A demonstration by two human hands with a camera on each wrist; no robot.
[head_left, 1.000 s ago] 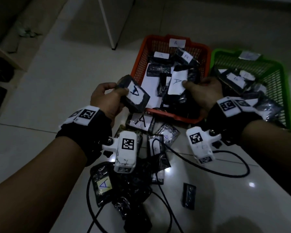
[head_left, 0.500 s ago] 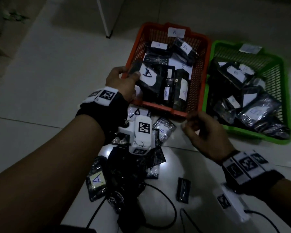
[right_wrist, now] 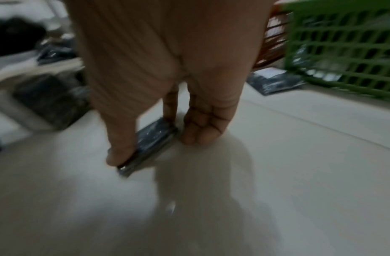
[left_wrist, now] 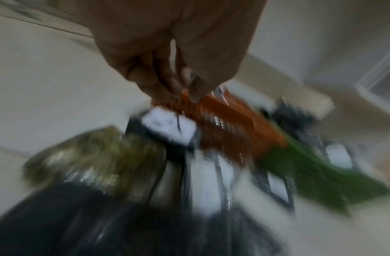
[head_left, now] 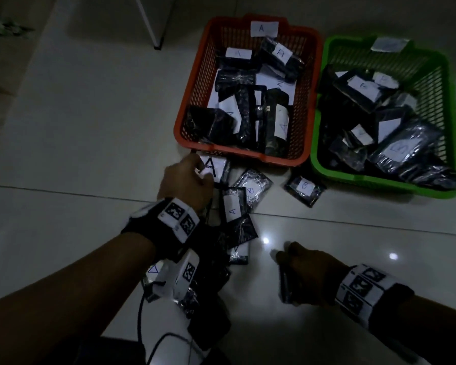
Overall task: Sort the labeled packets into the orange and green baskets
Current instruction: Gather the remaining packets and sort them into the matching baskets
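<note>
The orange basket [head_left: 195,83], tagged A, and the green basket [head_left: 453,127] to its right both hold several dark labelled packets. My left hand [head_left: 199,167] [left_wrist: 185,90] is at the left edge of an A-labelled packet [head_left: 215,167] lying just in front of the orange basket. Its fingers are bunched, and blur hides whether they grip. My right hand [head_left: 283,275] [right_wrist: 152,149] pinches a small dark packet [head_left: 284,284] [right_wrist: 150,138] by its ends, low on the white floor.
Loose packets lie on the floor: one marked A [head_left: 232,206], two marked B [head_left: 253,188] [head_left: 304,187], and a dark pile [head_left: 216,275] with cables under my left forearm. A white furniture leg [head_left: 153,30] stands behind the baskets.
My left hand let its packet go into the orange basket and came down to the A packet on the floor. My right hand drew back toward me and took hold of the small dark packet.
</note>
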